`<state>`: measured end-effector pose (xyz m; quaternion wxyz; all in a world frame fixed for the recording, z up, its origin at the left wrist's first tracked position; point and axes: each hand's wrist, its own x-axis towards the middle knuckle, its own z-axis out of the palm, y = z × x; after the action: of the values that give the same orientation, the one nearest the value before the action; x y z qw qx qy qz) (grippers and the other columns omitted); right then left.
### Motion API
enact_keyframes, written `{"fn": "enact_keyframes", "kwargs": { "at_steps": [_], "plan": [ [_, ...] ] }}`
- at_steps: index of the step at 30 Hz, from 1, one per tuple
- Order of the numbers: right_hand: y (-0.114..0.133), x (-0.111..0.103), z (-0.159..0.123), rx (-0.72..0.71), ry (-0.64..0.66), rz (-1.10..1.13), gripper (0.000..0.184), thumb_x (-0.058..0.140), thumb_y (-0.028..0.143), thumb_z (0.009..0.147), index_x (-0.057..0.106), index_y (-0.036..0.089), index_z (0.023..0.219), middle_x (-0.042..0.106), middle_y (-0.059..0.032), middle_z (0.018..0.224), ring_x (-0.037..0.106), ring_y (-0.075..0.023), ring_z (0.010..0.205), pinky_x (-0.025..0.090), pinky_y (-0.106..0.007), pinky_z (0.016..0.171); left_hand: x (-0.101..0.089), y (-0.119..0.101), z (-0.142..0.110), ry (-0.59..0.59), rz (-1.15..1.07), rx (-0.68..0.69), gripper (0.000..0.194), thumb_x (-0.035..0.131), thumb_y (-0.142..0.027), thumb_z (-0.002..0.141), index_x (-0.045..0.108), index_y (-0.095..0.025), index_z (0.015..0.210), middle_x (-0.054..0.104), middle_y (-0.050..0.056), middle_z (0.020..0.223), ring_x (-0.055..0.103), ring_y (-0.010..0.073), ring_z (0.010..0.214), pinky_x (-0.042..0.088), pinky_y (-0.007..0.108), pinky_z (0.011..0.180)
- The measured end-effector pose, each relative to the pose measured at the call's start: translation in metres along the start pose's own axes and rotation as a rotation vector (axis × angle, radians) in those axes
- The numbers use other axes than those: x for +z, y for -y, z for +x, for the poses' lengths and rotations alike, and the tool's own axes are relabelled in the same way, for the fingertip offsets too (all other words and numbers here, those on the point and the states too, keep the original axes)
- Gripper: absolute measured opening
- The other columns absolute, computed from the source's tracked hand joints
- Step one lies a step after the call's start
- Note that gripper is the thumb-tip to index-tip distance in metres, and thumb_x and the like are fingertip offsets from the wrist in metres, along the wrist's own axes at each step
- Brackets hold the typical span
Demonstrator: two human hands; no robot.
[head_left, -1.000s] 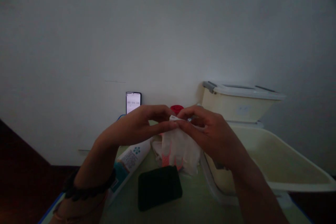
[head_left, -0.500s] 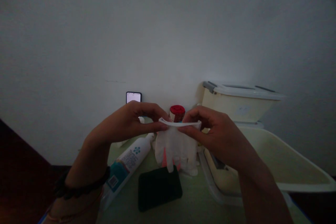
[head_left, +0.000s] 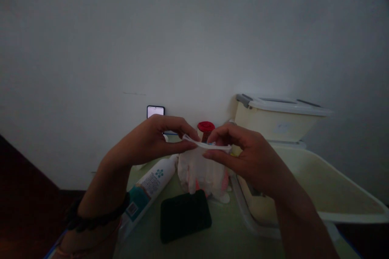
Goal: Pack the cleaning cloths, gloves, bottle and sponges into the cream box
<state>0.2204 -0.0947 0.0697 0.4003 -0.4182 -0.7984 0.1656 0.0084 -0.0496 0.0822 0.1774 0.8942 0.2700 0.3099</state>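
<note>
A thin white glove (head_left: 202, 166) hangs fingers-down from its cuff, held up in front of me. My left hand (head_left: 161, 137) pinches the cuff's left end between thumb and fingers. At the other end, my right hand (head_left: 237, 145) grips the cuff the same way. Below the hanging fingers lies a dark green scouring pad (head_left: 185, 216) on the pale green table. To the left, under my left wrist, a white and teal bottle (head_left: 148, 190) lies slanted. Something pink shows behind or through the glove.
A red-topped roll (head_left: 206, 127) stands beyond the glove. A phone (head_left: 155, 111) leans against the wall behind my left hand. On the right are a lidded cream storage box (head_left: 270, 123) and an open cream tub (head_left: 343, 188); my right forearm passes in front of the tub.
The cuff between my hands has tilted and twisted slightly, and the glove's fingers have swung up a little. Both hands keep their hold in nearly the same place.
</note>
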Motion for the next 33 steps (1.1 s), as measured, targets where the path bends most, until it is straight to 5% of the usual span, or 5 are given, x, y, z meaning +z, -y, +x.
{"fn": "enact_keyframes", "kwargs": {
  "at_steps": [13,19,28,33],
  "plan": [
    [0.003,-0.001,0.000,0.020,-0.065,-0.117,0.011,0.057,0.030,0.084,0.061,0.020,0.079,0.062,0.0022,0.072,0.056,-0.0107,0.065,0.041,-0.023,0.057,0.003,-0.003,-0.002,-0.078,-0.009,-0.043,0.010,0.066,-0.025,0.077,0.062,-0.015,0.078,0.060,-0.004,0.066,0.053,0.0070,0.060,0.042,0.016,0.056],
    [0.000,0.007,-0.002,0.070,-0.245,-0.111,0.012,0.064,0.028,0.077,0.056,0.020,0.080,0.059,0.0040,0.067,0.055,-0.0094,0.057,0.042,-0.022,0.051,0.017,-0.005,0.004,-0.216,-0.055,-0.175,0.021,0.063,-0.033,0.077,0.054,-0.015,0.073,0.048,-0.006,0.061,0.045,0.0054,0.050,0.036,0.015,0.043],
    [-0.002,0.011,0.002,0.012,-0.143,0.031,0.007,0.060,0.016,0.077,0.060,0.018,0.084,0.067,0.0019,0.076,0.064,-0.0096,0.069,0.049,-0.019,0.061,0.014,-0.010,0.000,0.067,-0.156,-0.086,0.015,0.057,-0.028,0.083,0.059,-0.016,0.092,0.064,0.001,0.085,0.061,0.0115,0.075,0.052,0.019,0.063],
    [-0.002,0.005,0.001,-0.022,-0.090,0.104,0.011,0.062,0.017,0.079,0.064,0.018,0.090,0.070,0.0022,0.082,0.066,-0.0079,0.076,0.051,-0.016,0.071,0.003,-0.008,-0.003,0.118,-0.192,-0.086,0.016,0.054,-0.020,0.085,0.062,-0.020,0.099,0.069,-0.001,0.091,0.065,0.0108,0.079,0.052,0.017,0.066]
  ]
}}
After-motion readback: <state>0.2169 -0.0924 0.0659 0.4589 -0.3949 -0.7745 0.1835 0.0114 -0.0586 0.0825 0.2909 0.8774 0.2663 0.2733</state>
